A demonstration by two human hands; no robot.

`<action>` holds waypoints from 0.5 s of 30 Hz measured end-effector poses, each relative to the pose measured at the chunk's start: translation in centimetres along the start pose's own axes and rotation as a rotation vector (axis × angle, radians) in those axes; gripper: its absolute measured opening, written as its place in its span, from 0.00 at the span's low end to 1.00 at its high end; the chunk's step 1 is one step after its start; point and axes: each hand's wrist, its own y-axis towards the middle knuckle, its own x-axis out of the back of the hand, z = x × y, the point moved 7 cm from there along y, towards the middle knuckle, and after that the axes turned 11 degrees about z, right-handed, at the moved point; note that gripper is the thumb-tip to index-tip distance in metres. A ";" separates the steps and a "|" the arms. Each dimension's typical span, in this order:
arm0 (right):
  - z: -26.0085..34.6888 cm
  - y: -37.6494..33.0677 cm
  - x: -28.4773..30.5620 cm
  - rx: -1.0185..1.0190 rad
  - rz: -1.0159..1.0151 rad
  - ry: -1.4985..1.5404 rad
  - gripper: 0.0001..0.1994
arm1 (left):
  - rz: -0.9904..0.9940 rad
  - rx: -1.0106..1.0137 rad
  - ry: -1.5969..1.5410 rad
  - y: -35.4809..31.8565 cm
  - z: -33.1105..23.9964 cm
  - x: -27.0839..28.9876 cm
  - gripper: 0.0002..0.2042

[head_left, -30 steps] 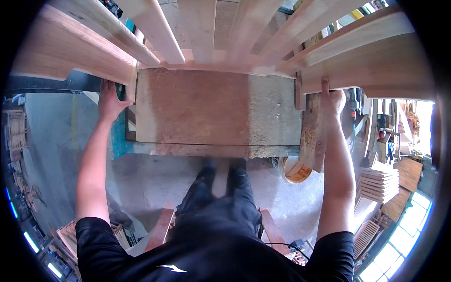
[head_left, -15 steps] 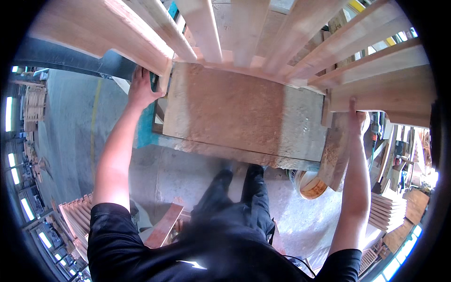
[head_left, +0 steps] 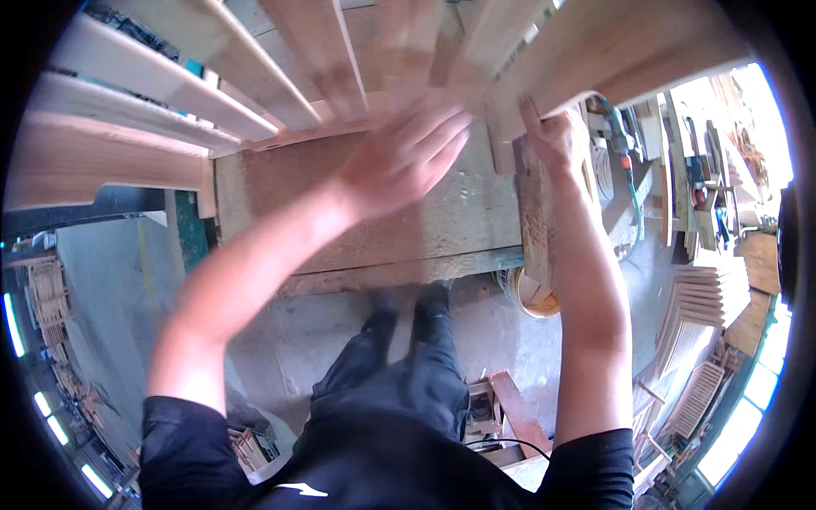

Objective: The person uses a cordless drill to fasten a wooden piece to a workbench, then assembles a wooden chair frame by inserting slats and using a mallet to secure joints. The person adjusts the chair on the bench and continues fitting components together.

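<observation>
Clearly, the pale pinkish-brown slatted wooden frame (head_left: 327, 59) dominates, extending beyond and to the left of the right grip, its lower end at the counter. Its slats run lengthwise away from the person, seeming to fan out under the lens; the far end is out of view, so I cannot tell whether that is the frame's long axis. The worn, brown, plank-topped counter (head_left: 476, 221) spreads left of the right grip and toward the body. At that grip is the wide, pale, smooth wooden side board (head_left: 612, 51); the straight, pale wooden lower rail (head_left: 289, 136) runs crosswise, mostly to its left. The right hand (head_left: 561, 136) holds the side board's near edge, thumb on the face. The blurred left hand (head_left: 408, 157), fingers extended and apparently holding nothing, hovers left of it; contact with the frame cannot be told. The step looks like steadying or positioning the frame; the next move seems to call for a firm right hold while the left finds a place on the wood.
</observation>
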 end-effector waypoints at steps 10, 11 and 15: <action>1.0 -0.5 0.8 0.075 -0.030 0.033 0.22 | 0.203 -0.290 0.620 14.6 4.5 -9.6 0.11; 0.9 -0.5 0.9 0.073 -0.034 0.037 0.22 | 0.207 -0.300 0.382 14.9 4.2 -9.2 0.12; -0.2 -0.2 0.3 0.111 -0.056 0.030 0.23 | 0.168 -0.348 -0.023 15.5 3.4 -8.5 0.14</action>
